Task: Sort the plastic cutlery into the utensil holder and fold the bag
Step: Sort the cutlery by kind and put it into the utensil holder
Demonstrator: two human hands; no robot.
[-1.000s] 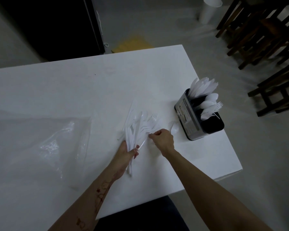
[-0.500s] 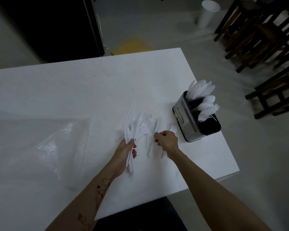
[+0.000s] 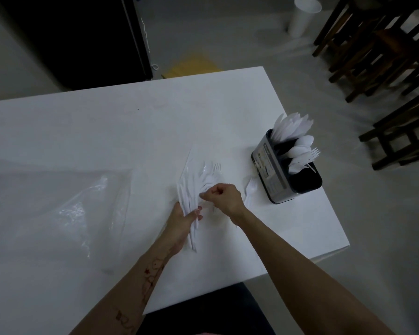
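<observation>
My left hand point(image 3: 183, 220) grips a bundle of white plastic knives point(image 3: 186, 189) that fans up and away over the white table point(image 3: 107, 131). My right hand point(image 3: 224, 198) is just to its right, fingers curled and pinching a piece from the loose pile of white forks point(image 3: 209, 174). One white fork point(image 3: 249, 189) lies alone beside the dark utensil holder point(image 3: 273, 175), which stands near the table's right edge with knives, spoons and forks upright in it. The clear plastic bag point(image 3: 58, 213) lies spread flat at the left.
Dark wooden chairs point(image 3: 382, 52) crowd the floor at the right. A white cup point(image 3: 302, 16) stands on the floor at the back. A dark cabinet point(image 3: 78, 37) is behind the table, with a yellow mat point(image 3: 191, 66) beside it.
My right hand has moved left from beside the holder into the fork pile, close to the left hand. The left hand still holds the knife bundle. The camera has tilted slightly.
</observation>
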